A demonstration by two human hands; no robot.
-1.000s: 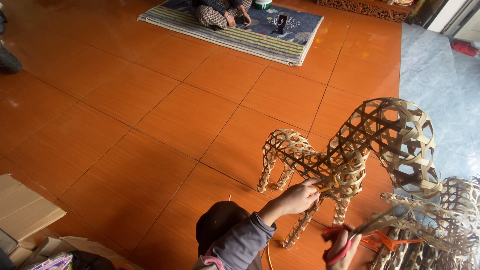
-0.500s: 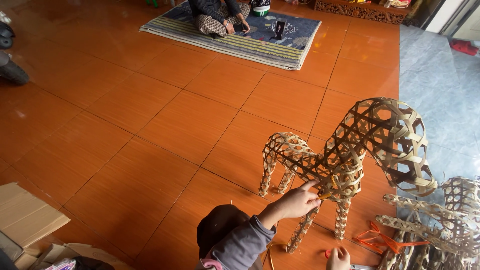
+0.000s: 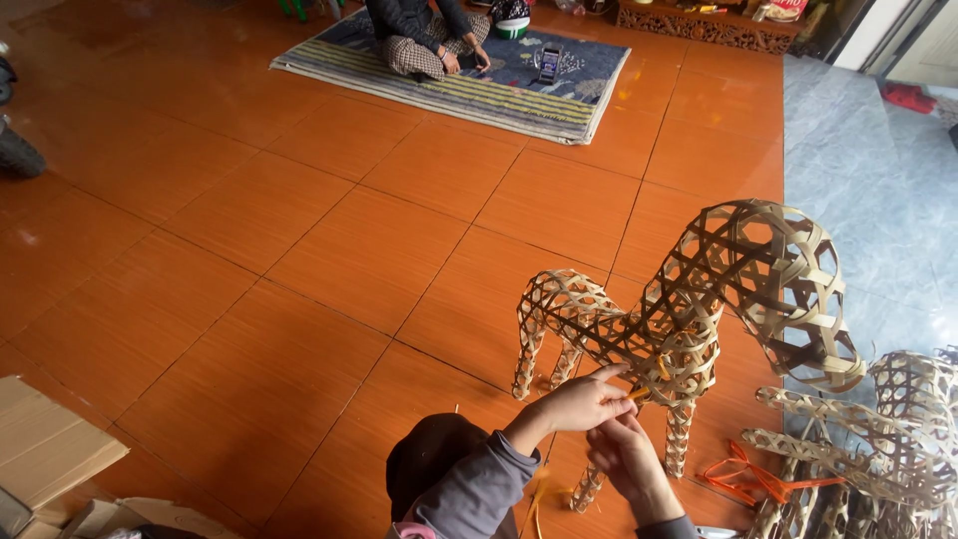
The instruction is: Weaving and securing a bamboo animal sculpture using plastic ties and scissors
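Item: four-legged animal figure of open-weave pale bamboo strips (image 3: pixel 689 299), standing upright on the orange tiled floor (image 3: pixel 299 269). Left hand (image 3: pixel 579 401) pinches its chest weave, fingers narrowed. Right hand (image 3: pixel 627 459) just beneath, fingers curled; what it grips cannot be told. Orange-handled scissors (image 3: pixel 758 477) lie near. Seated person on striped rug (image 3: pixel 469 85) well apart.

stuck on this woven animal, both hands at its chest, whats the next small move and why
Probably pull the orange strip snug. The left hand pinches it against the woven animal at the chest, and the right hand sits just below, touching the left, so both are placed to draw it tight.
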